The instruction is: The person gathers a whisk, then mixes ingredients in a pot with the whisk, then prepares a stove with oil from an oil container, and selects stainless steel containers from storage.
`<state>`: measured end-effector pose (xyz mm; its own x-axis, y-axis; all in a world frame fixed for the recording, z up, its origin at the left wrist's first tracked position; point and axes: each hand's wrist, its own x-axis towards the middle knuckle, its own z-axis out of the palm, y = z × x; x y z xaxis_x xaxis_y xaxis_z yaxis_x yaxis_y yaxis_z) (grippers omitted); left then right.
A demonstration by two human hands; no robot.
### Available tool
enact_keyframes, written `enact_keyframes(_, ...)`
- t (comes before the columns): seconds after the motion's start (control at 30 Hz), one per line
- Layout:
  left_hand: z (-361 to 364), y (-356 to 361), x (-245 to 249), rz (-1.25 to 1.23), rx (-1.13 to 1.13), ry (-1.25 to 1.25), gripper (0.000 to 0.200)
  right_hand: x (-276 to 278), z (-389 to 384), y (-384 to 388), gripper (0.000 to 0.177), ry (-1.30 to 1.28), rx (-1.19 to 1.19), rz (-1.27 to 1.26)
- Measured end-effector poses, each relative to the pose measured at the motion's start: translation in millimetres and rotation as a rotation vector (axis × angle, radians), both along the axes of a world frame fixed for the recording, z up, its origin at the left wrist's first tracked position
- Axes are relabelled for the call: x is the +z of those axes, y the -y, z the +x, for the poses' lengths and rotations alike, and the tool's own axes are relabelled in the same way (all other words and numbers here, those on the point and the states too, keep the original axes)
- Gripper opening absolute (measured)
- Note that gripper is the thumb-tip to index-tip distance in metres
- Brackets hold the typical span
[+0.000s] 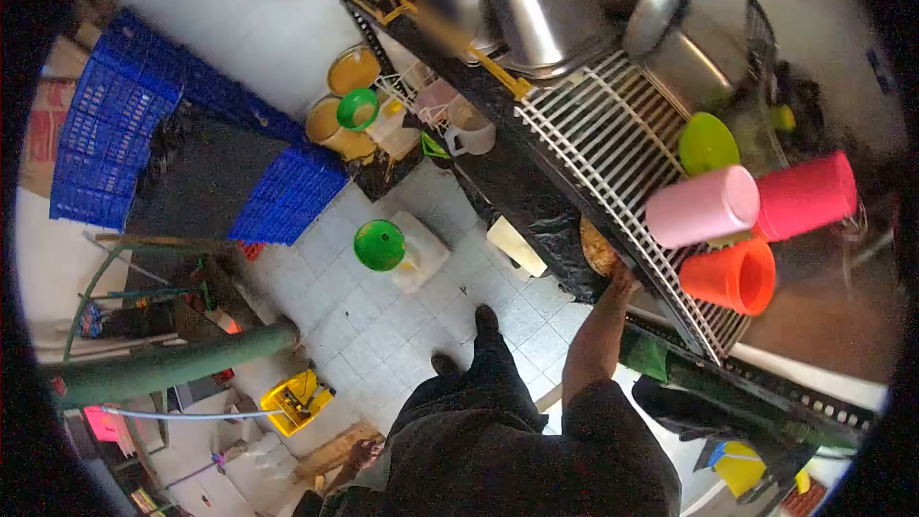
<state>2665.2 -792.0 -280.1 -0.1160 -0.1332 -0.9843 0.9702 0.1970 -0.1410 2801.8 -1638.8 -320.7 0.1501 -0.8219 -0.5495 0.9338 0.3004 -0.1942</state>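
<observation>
- The person stands on the pale tiled floor (383,335), right arm raised; the right hand (622,276) sits at the front edge of the white wire drying rack (613,134), just beside a round tan speckled thing (595,247) tucked under that edge
- The fingers are hidden against the rack, so I cannot tell whether this hand is spread, narrowed or gripping
- The left hand (361,455) hangs low beside the body, well apart from the rack; it is too small to tell its grip
- On the rack lie a pale pink plastic cup (704,206), a hot pink plastic cup (804,193) and an orange plastic cup (732,276), all on their sides, near a lime green plastic plate (708,142) and large steel pots (546,10)
- Judged from this, the step in hand is a reach to the rack's near edge, with nothing lifted yet
- The next move calls for a sure hold found partly by feel, as the rack's edge screens the fingers, and for care not to jolt the cups lying loose above
</observation>
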Motion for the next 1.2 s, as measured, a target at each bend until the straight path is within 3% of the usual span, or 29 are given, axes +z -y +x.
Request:
enact_keyframes(0.13,41.9,12.9,6.6,0.131,-0.235,0.181,0.021,16.9,-10.9,-37.5,0.034,0.071,-0.015,-0.005)
enact_keyframes(0.23,61.9,23.3,-3.2,0.158,-0.331,0.315,0.019,38.1,-17.9,-66.6,0.036,-0.046,0.113,-0.067)
enact_keyframes(0.33,67.7,32.8,-21.4,0.143,-0.402,0.467,0.018,-14.9,-49.8,-83.3,0.034,0.224,0.299,-0.422)
enact_keyframes(0.37,72.5,41.9,-23.1,0.124,-0.437,0.524,0.018,8.0,-54.3,-96.5,0.032,0.289,0.391,-0.503)
enact_keyframes(0.4,79.8,47.8,-22.6,0.086,-0.516,0.587,0.021,29.4,-45.8,-107.8,0.029,0.010,0.116,0.035)
enact_keyframes(0.47,97.3,65.3,-14.7,-0.011,-0.729,0.773,0.028,39.2,-56.2,-127.9,0.028,0.039,0.172,0.041)
enact_keyframes(0.5,103.3,69.4,-23.4,-0.044,-0.737,0.694,0.029,66.0,-56.2,-137.7,0.026,0.000,0.199,0.083)
enact_keyframes(0.53,108.7,74.4,-30.8,-0.116,-0.696,0.787,0.028,90.8,-60.6,-147.3,0.026,0.009,0.182,0.070)
enact_keyframes(0.63,112.3,78.9,-48.9,-0.262,-0.665,0.922,0.023,122.0,-83.0,-160.3,0.030,-0.140,0.473,0.037)
enact_keyframes(0.67,114.9,85.2,-44.7,-0.449,-0.353,0.747,0.018,123.9,-90.5,-161.8,0.033,-0.175,0.558,0.021)
enact_keyframes(0.7,111.2,96.6,-42.3,-0.202,-0.810,0.983,0.019,125.1,-99.8,-162.3,0.032,-0.186,0.654,-0.019)
enact_keyframes(0.77,102.7,101.7,-53.6,-0.292,-0.672,1.020,0.023,135.3,-116.6,-172.1,0.022,-0.303,0.714,-0.227)
enact_keyframes(0.8,100.0,107.2,-56.1,-0.124,-0.940,1.081,0.029,139.4,-124.9,-176.2,0.018,-0.364,0.731,-0.328)
enact_keyframes(0.83,91.8,109.2,-59.0,-0.130,-0.954,1.086,0.029,111.7,-137.6,-170.9,0.016,-0.461,0.768,-0.475)
enact_keyframes(0.9,79.2,123.9,-71.7,-0.281,-0.931,0.972,0.032,108.3,-177.1,-180.1,0.013,-0.718,0.774,-0.963)
enact_keyframes(0.93,62.1,131.3,-72.2,-0.416,-0.796,1.014,0.035,126.0,-199.6,-188.5,0.016,-0.892,0.845,-1.084)
enact_keyframes(0.97,51.4,145.4,-71.1,-0.429,-0.882,0.973,0.035,150.3,-225.2,-198.2,0.019,-1.073,0.914,-1.195)
enact_keyframes(1.03,27.6,174.6,-81.8,-0.426,-1.041,0.894,0.035,158.6,-288.7,-204.9,0.020,-1.165,1.152,-1.174)
enact_keyframes(1.1,-0.9,205.5,-98.3,-0.374,-1.304,0.974,0.037,173.0,-371.1,-212.3,0.017,-1.477,1.254,-1.249)
enact_keyframes(1.17,-19.5,242.7,-142.6,-0.353,-1.489,0.622,0.033,181.2,-463.0,-209.5,0.016,-1.345,1.305,-1.193)
enact_keyframes(1.2,-38.5,270.3,-142.3,-0.386,-1.515,0.618,0.033,181.2,-509.4,-207.1,0.017,-1.465,1.273,-1.123)
